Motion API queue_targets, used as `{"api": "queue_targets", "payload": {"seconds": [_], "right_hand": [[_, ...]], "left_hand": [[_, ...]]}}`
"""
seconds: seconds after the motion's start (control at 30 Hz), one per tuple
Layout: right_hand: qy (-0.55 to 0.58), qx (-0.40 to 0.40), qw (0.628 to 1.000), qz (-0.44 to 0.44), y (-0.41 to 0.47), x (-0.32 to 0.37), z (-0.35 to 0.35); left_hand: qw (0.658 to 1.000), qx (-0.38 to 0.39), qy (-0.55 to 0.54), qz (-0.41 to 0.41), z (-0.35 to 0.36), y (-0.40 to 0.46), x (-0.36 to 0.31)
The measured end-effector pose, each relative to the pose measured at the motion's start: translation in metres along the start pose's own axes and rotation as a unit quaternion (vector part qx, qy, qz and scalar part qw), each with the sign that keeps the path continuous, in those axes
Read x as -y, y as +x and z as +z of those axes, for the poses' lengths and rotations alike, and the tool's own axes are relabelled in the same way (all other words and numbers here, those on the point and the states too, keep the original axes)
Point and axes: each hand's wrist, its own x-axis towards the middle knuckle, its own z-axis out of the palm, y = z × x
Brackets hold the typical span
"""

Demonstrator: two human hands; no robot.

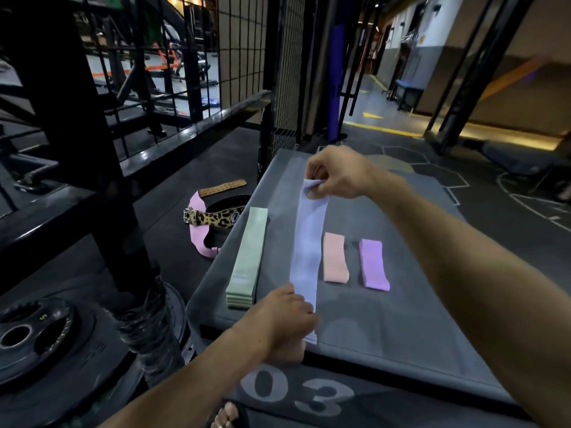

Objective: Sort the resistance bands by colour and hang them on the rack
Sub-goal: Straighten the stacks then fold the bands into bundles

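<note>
- Stretching between my two hands is a pale lavender band (307,242), held lengthwise over the grey padded box (401,319).
- My right hand (336,173) pinches the far end of that band, thumb and fingertips closed on a small bunched fold of fabric.
- My left hand (285,322) grips the near end, fingers curled round it just above the box's front edge; the band's layered end pokes out past my knuckles.
- I see the band taut and slightly raised at the far end; I cannot tell whether its middle touches the box top.
- To the left of it lies a stack of mint green bands (248,257), flat and full length, edges lined up, just beside the lavender one but apart from it.
- To the right lies a folded peach band (335,257), short and flat on the box.
- Further right, near the peach one but not touching it, lies a folded purple band (374,264).
- The box front carries large pale numerals "03" (296,393).
- On the dark floor left of the box sits a lifting belt (213,217) with a leopard print and pink lining, and a tan perforated strap (222,187) beyond it.
- A black metal rack frame (77,118) stands at left, with a weight plate (34,338) marked "5" at its base.
- A wire mesh panel (244,57) rises behind the box.
</note>
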Motion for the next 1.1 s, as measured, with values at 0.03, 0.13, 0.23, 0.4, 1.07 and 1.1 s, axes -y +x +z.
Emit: {"api": "queue_targets", "payload": {"seconds": [0.03,0.13,0.23,0.4,1.07,1.1], "right_hand": [[0.003,-0.001,1.000,-0.006,-0.002,0.002,-0.005],[0.029,-0.012,0.999,-0.022,-0.011,0.005,-0.011],[0.057,-0.015,0.998,-0.040,-0.021,0.010,-0.011],[0.087,-0.050,0.991,-0.089,-0.041,0.018,-0.001],[0.091,-0.102,0.982,-0.130,-0.059,0.019,0.018],[0.099,-0.102,0.982,-0.127,-0.059,0.018,0.018]], "left_hand": [[1.000,-0.010,0.008,0.005,0.000,0.001,-0.001],[0.997,-0.078,0.017,0.009,0.016,0.005,0.000],[0.994,-0.093,-0.054,-0.016,0.016,0.006,0.009],[0.816,-0.397,-0.370,-0.198,-0.023,-0.005,0.043],[0.680,-0.409,-0.594,-0.131,-0.061,-0.004,0.094],[0.684,-0.408,-0.590,-0.130,-0.061,-0.004,0.094]]}}
